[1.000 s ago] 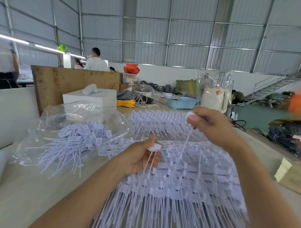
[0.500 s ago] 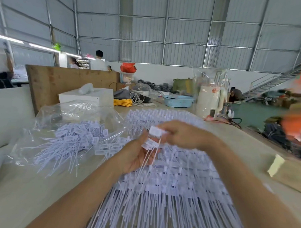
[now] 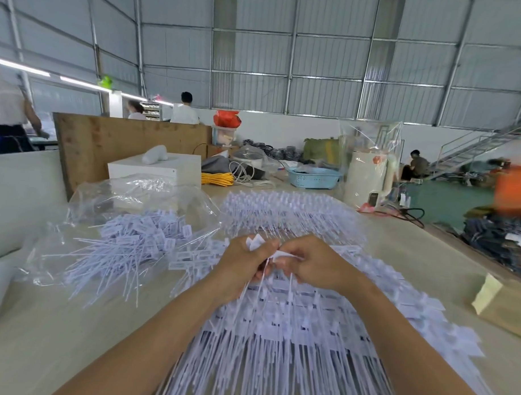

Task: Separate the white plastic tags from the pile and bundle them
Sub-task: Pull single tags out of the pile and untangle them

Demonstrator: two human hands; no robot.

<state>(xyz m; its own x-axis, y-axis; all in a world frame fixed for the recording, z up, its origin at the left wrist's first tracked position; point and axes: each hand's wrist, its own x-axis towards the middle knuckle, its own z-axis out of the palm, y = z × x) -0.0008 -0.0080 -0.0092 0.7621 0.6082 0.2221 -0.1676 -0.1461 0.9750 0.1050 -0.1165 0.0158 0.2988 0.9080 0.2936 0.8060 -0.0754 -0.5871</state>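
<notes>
Hands: left hand, right hand pinch white tags | print unreadable

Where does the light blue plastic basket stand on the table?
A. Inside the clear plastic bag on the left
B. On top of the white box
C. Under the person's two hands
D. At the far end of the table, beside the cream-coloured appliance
D: the light blue basket stands at the far end of the table, just to the left of the cream-coloured appliance, far from both hands.
</notes>
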